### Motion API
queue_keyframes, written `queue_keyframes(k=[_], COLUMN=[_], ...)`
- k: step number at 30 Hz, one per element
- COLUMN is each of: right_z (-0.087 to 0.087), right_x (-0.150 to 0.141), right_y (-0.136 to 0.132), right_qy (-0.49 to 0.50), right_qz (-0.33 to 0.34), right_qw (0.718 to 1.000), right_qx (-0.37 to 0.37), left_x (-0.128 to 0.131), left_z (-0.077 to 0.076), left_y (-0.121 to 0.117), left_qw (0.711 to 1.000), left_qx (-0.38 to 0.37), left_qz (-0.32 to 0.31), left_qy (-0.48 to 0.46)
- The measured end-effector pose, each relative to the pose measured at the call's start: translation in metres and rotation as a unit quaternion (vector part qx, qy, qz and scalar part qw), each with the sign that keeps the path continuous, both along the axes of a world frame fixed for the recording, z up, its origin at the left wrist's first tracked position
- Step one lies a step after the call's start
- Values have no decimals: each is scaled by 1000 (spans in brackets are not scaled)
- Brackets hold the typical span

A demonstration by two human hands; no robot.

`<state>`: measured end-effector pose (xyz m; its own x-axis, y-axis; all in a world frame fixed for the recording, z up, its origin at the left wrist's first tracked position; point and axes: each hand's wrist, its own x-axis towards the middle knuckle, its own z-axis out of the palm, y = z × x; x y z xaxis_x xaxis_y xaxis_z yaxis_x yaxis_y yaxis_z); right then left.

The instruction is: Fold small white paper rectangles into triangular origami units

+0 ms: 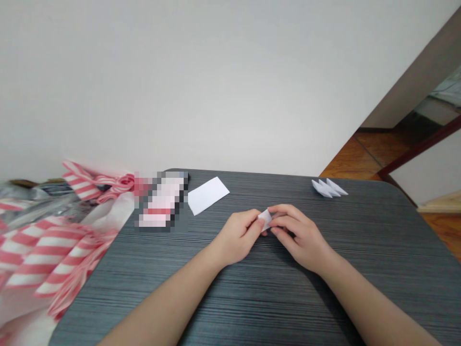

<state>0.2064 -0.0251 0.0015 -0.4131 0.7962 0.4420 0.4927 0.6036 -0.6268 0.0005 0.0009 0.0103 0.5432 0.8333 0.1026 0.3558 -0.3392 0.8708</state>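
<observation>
Between my hands, over the middle of the table, is a small folded piece of white paper. My left hand pinches its left side between thumb and fingers. The fingertips of my right hand close on its right edge, fingers bent. Part of the paper is hidden behind the fingers. Beyond my left hand a flat white paper rectangle lies on the table. Several pointed folded white paper pieces sit close together at the back right.
The dark wood-grained table backs onto a pale wall. A blurred-out, phone-like object lies at the table's left edge. Red-and-white striped bags are heaped beside the table on the left. Wooden floor shows at right.
</observation>
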Motion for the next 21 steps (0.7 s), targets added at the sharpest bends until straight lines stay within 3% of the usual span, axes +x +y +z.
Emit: queue_keyframes(k=[9, 15, 21], right_z=[-5, -1, -9], right_x=[-1, -2, -3], right_y=[-1, -1, -1], right_qy=[67, 45, 157], right_qz=[-52, -45, -86], right_qw=[994, 988, 958], right_qx=[-68, -141, -226], left_x=[-2, -1, 1], left_z=[0, -1, -6], left_y=[1, 0, -1], left_qw=[1000, 999, 1000], left_qx=[-13, -18, -24], left_qz=[-7, -27, 15], left_qy=[4, 5, -5])
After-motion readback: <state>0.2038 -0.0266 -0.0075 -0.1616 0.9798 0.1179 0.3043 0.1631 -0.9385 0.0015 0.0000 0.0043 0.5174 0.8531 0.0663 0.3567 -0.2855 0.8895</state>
